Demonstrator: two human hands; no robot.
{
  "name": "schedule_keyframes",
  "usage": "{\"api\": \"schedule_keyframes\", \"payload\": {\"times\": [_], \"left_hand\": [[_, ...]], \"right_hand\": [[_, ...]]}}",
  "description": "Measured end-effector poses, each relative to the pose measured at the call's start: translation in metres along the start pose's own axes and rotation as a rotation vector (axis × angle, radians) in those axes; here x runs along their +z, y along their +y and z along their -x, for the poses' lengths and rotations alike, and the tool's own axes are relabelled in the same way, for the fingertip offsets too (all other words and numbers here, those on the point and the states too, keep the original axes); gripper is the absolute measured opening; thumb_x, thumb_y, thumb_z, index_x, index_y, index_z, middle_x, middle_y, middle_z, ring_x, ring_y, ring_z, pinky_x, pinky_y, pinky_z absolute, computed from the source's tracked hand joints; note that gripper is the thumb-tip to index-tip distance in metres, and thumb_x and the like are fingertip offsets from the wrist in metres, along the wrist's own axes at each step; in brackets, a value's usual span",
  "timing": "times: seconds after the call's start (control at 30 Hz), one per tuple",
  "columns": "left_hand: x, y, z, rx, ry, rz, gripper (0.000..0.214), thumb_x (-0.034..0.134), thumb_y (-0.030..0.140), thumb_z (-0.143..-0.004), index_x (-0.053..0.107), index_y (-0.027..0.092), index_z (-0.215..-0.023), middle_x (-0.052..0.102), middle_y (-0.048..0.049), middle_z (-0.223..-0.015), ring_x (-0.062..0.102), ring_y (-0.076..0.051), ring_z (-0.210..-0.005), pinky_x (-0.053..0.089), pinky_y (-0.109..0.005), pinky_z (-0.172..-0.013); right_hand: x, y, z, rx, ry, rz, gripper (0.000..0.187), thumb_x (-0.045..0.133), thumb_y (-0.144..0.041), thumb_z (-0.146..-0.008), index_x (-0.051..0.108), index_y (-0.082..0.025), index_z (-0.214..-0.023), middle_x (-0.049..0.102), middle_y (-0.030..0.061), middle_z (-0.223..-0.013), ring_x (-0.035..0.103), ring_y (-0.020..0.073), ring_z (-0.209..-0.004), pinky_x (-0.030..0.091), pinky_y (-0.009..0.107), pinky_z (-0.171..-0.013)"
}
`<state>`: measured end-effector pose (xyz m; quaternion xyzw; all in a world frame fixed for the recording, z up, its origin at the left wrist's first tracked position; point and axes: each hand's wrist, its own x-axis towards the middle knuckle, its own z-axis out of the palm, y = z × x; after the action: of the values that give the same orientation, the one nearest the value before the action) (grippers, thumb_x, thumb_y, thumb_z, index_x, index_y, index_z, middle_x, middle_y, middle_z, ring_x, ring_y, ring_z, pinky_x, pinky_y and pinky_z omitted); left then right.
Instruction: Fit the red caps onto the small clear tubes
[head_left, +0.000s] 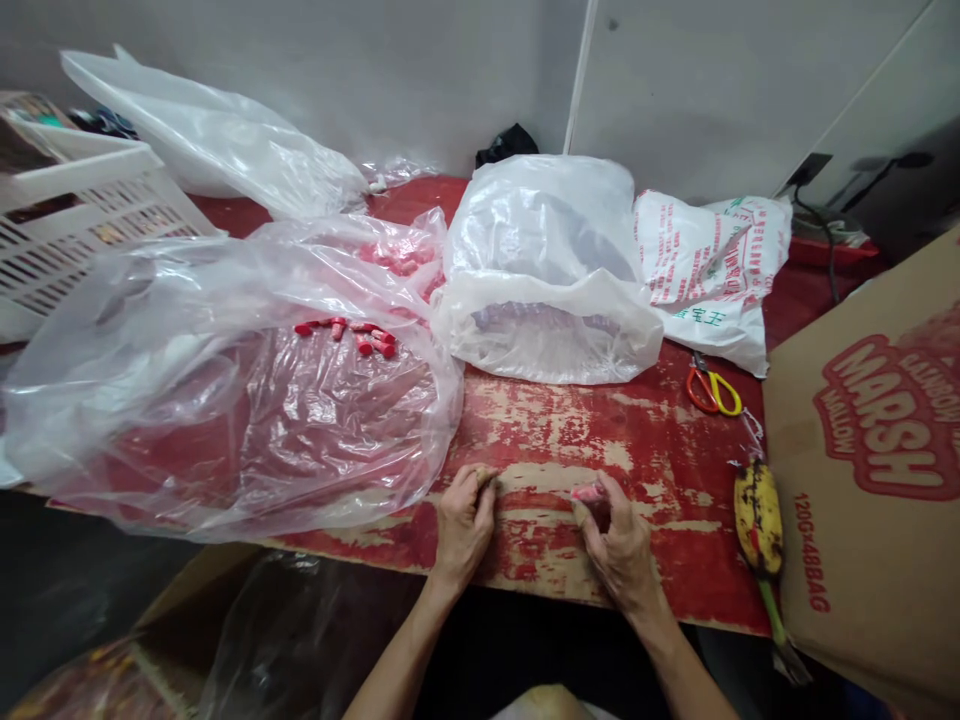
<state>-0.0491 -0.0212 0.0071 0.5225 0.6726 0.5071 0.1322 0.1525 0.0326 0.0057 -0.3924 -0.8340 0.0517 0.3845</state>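
Observation:
My left hand (465, 520) rests on the worn red table (645, 440) near its front edge, fingers curled into a loose fist; what is inside it is hidden. My right hand (619, 545) lies a little to the right, fingers pinched on a small pink piece (586, 492). Several small red pieces (360, 338) lie on a large clear plastic bag (225, 400) spread to the left. A white plastic bag (544, 270), open toward me, stands behind the hands.
Orange-and-yellow scissors (712, 390) and a spotted banana (759, 520) lie at the right, beside a cardboard box (870, 470) printed MARSH. A printed white bag (712, 270) sits at the back right. A white slatted crate (82, 210) stands at the far left.

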Motion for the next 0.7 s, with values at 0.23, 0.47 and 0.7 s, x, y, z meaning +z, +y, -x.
{"api": "schedule_keyframes", "payload": {"times": [0.23,0.47,0.7], "left_hand": [[0.001,-0.001,-0.001,0.034,0.014,-0.021,0.018,0.046,0.015,-0.085,0.064,0.017,-0.088,0.064,-0.0043,-0.085,0.063,-0.016,-0.080,0.051,-0.027,-0.072],[0.004,0.011,0.010,0.149,0.046,-0.099,0.023,0.046,0.013,-0.086,0.063,0.018,-0.100,0.065,-0.0076,-0.096,0.064,-0.017,-0.089,0.053,-0.030,-0.078],[0.015,0.034,0.024,0.147,-0.034,-0.045,0.029,0.046,0.011,-0.086,0.063,0.020,-0.108,0.063,-0.0089,-0.109,0.062,-0.019,-0.102,0.051,-0.033,-0.089]], "right_hand": [[0.002,-0.001,-0.001,0.043,-0.008,-0.003,0.040,0.046,-0.026,-0.093,0.038,-0.018,-0.132,0.069,0.0086,-0.089,0.068,0.0213,-0.075,0.056,0.033,-0.065],[0.001,-0.002,-0.002,0.079,-0.040,-0.126,0.033,0.048,-0.026,-0.093,0.043,-0.020,-0.125,0.068,0.0079,-0.092,0.067,0.0201,-0.078,0.056,0.032,-0.067],[-0.002,-0.002,-0.003,0.086,-0.048,-0.139,0.033,0.047,-0.026,-0.093,0.043,-0.020,-0.124,0.067,0.0086,-0.095,0.067,0.0200,-0.078,0.056,0.033,-0.068]]}}
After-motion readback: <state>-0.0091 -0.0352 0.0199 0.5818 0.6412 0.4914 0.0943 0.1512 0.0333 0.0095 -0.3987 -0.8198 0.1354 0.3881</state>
